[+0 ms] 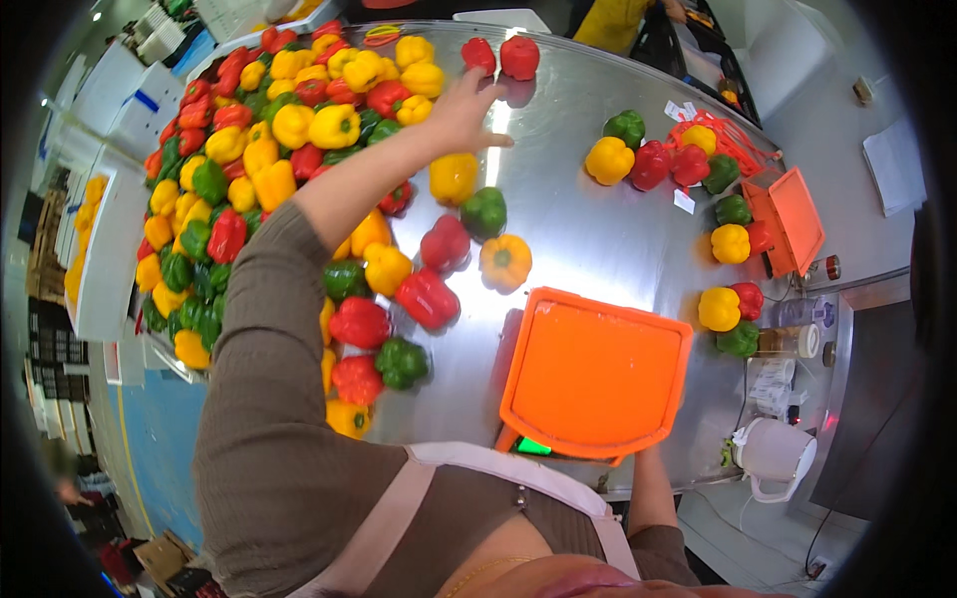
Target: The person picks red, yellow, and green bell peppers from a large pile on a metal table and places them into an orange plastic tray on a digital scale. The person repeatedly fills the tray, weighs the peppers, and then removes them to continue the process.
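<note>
My left hand (465,112) reaches across the steel table (558,229), thumb spread and fingertips at the lower edge of a red pepper (478,52). Another red pepper (519,58) sits just right of it. A pile of red, yellow and green peppers (274,174) covers the left side, with looser ones (427,299) in the middle. At the near edge an orange plastic tray (596,371) rests on a dark device with a green display (533,446). My right forearm (655,493) rises to the tray's lower right; that hand is hidden beneath it.
Small pepper groups (648,164) lie at right beside red netting (743,145), an orange box (788,221), jars and a white jug (773,458). White containers (130,120) stand left. A person in yellow (606,20) is at dark crates beyond; another person (65,483) is lower left.
</note>
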Available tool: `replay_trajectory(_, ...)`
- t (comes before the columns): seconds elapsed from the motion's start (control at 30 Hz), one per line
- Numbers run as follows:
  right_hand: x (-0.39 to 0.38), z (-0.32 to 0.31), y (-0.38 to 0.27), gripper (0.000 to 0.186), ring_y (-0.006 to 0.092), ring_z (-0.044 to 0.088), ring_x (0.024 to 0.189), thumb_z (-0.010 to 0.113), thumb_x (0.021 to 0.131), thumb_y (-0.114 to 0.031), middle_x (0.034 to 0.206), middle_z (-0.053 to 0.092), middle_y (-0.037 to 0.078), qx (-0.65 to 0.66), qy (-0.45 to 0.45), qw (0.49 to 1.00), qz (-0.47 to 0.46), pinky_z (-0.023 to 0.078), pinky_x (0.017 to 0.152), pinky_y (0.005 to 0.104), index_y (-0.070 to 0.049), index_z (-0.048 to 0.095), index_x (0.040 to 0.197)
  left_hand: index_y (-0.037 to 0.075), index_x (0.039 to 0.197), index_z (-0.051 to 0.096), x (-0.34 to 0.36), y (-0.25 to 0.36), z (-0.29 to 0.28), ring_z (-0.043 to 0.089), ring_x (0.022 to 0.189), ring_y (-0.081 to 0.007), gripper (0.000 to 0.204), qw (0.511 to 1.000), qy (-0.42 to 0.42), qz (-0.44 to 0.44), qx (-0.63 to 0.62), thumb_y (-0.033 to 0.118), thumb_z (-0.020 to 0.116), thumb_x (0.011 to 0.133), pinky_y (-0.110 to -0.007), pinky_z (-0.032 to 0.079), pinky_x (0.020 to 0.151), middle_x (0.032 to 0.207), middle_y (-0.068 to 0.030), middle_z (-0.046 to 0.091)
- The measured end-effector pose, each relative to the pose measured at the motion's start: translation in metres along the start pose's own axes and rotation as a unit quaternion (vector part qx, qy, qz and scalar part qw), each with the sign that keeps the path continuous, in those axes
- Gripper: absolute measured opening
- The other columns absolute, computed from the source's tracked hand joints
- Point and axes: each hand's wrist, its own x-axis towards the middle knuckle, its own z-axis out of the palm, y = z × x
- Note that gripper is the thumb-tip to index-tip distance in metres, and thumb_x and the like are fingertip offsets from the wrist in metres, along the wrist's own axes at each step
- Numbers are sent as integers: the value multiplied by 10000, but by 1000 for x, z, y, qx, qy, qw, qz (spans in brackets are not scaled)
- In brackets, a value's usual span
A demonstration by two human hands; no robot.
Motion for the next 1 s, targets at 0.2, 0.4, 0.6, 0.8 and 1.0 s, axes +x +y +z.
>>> replay_trajectory(0.2,-29,0,12,381,314,543,1130,589,957,-279,1139,583,128,-39,-20,999,13,421,985,458,-44,529,1251,220,1502,427,167,-24,86,293,1448,-467,979,984,-61,-75,151,536,854,680,-591,374,1100,1595,-223,257)
replay_trajectory(0.4,-30,2,14,424,318,513,1170,588,956,-297,1190,557,132,-58,-35,998,15,400,1011,463,-52,505,1292,372,1538,365,219,-85,175,244,1475,-483,947,973,-57,-167,149,543,807,718,-670,326,1106,1650,-189,167)
replay_trajectory(0.6,-34,11,13,468,321,482,1210,586,954,-315,1241,531,135,-68,-40,997,28,379,1037,468,-61,480,1333,411,1527,355,204,-92,159,507,1328,-410,947,978,-105,-155,96,508,820,709,-651,318,1046,1521,-147,371)
replay_trajectory(0.8,-24,15,19,513,324,452,1249,584,953,-333,1291,505,139,-72,-34,997,21,359,1063,472,-69,455,1374,273,1439,452,187,-96,128,483,1328,-464,818,969,-156,-186,47,359,766,689,-589,425,1048,1529,-179,371)
replay_trajectory(1.0,-23,20,22,559,328,421,1289,582,951,-351,1342,478,142,-61,-27,998,8,338,1089,477,-77,431,1414,135,1473,428,118,-135,113,551,1288,-364,946,969,-123,-202,71,462,794,664,-513,462,1047,1419,-213,513)
